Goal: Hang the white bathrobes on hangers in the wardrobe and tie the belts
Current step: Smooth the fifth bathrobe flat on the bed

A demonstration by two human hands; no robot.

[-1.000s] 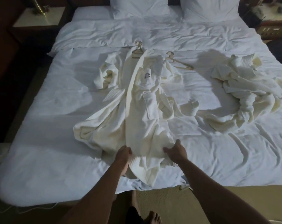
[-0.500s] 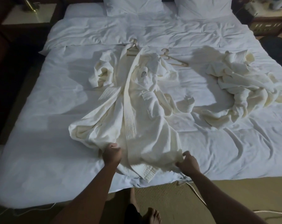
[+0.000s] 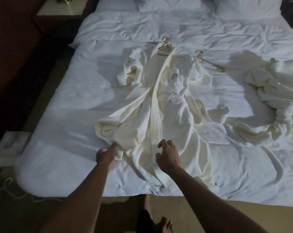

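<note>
Since half a second ago my right hand (image 3: 167,156) has let go of the hem and lifted in toward the middle, while my left hand (image 3: 107,154) has slid outward along the lower edge. Beyond both hands spreads the wide bed with its rumpled white duvet (image 3: 66,115), and on it, reaching away from my fingertips, lies the cream terry bathrobe with a grey chest emblem (image 3: 174,105), front up, its collar at the far end. Far off to my right sits a second cream bathrobe (image 3: 276,101), bunched in a heap, well apart from the first. My left fingers pinch a fold of the spread robe's lower left corner. My right fingers hang loosely curled and parted just above the robe's ribbed front band (image 3: 155,130), grasping nothing. Beyond the collar, a pale wooden hanger (image 3: 164,47) is tucked inside the neck of the robe, only its hook and shoulders showing. Just to the right of it, a second pale hanger (image 3: 207,62) lies bare on the duvet, between the two robes.
</note>
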